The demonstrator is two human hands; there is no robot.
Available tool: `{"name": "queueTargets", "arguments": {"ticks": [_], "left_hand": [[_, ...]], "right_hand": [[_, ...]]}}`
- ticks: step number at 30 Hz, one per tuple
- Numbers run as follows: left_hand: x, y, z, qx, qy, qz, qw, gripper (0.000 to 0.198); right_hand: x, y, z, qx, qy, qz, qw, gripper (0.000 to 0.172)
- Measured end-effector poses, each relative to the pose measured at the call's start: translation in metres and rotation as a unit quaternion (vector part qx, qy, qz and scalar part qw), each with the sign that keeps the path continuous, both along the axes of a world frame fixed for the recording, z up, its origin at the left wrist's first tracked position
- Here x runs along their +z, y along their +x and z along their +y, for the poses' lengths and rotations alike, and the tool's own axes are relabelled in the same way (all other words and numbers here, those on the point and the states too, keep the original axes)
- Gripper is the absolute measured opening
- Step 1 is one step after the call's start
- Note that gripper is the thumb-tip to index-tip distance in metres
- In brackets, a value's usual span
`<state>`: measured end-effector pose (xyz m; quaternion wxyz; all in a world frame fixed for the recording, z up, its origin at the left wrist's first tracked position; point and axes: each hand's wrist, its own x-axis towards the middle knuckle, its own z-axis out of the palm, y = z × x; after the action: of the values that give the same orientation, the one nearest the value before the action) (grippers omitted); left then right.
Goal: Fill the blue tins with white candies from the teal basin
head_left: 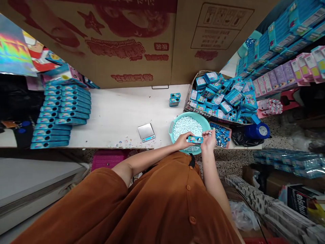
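Over the front of the turquoise basin (pixel 172 136), my left hand (pixel 183 141) grips a small blue printed box (pixel 194 139) with a dark round hole in it. My right hand (pixel 208 141) is turned palm up at the box's right end, its fingers curled in around what look like a few small white pellets. Many more white pellets (pixel 188 126) fill the basin beneath both hands. Just right of my right hand lies a shallow pink-edged box of blue and silver lids (pixel 221 135).
A carton heaped with blue boxes (pixel 220 93) stands behind the basin. Two blue boxes (pixel 174 100) stand mid-table, and a small digital scale (pixel 146 132) lies near the front edge. Stacked blue boxes (pixel 63 108) are at left. A large cardboard box (pixel 132 44) borders the back.
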<state>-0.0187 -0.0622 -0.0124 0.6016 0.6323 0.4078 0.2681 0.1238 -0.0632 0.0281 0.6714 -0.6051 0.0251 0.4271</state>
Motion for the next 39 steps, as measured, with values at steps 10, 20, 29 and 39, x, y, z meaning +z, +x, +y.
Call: {"name": "queueTargets", "arguments": {"ticks": [10, 20, 29, 39], "left_hand": [[0.000, -0.026, 0.030, 0.017, 0.085, 0.083, 0.993, 0.038], [-0.054, -0.110, 0.155, 0.218, 0.135, 0.273, 0.927, 0.039], [-0.120, -0.065, 0.185, 0.149, 0.085, 0.292, 0.941, 0.038], [-0.109, -0.066, 0.194, 0.198, 0.180, 0.336, 0.903, 0.052]], "right_hand": [[-0.028, 0.013, 0.001, 0.031, -0.036, 0.056, 0.997, 0.028], [-0.081, 0.030, -0.045, 0.095, -0.171, 0.080, 0.977, 0.033], [-0.115, 0.004, -0.057, 0.107, -0.215, 0.109, 0.965, 0.034], [-0.142, 0.012, -0.060, 0.092, -0.252, 0.026, 0.963, 0.036]]}}
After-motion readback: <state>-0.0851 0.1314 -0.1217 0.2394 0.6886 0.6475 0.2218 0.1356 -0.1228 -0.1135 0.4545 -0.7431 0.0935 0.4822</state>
